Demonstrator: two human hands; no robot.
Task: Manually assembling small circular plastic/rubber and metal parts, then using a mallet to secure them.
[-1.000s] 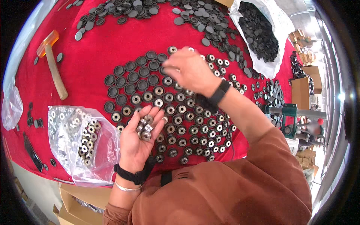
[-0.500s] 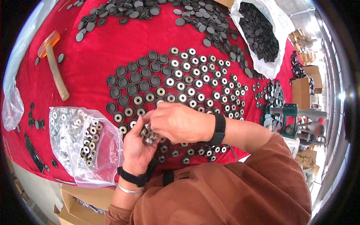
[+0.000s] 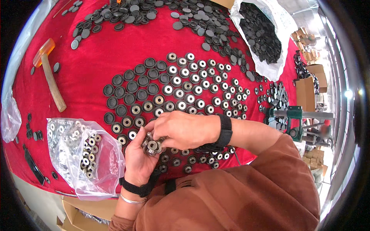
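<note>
In the head view, my left hand (image 3: 138,161) is lying palm up, cupping a small cluster of metal bearings (image 3: 152,146). My right hand (image 3: 187,129) is reaching over from 3 o'clock, its fingertips touching that cluster; whether they are pinching a single bearing, I cannot tell.

From my hands, rows of black caps with bearings (image 3: 197,90) are spreading toward 1 o'clock, while plain black caps (image 3: 131,85) are sitting toward 11 o'clock. A clear plastic bag (image 3: 104,165) holding more bearings is lying at 9 o'clock, and a hammer (image 3: 53,82) with an orange head is resting at 10 o'clock. Farther off, between 1 and 2 o'clock, a white bag (image 3: 286,29) is holding many black discs. All these are resting on a red cloth (image 3: 115,50). A green press (image 3: 295,119) is standing near 3 o'clock.
</note>
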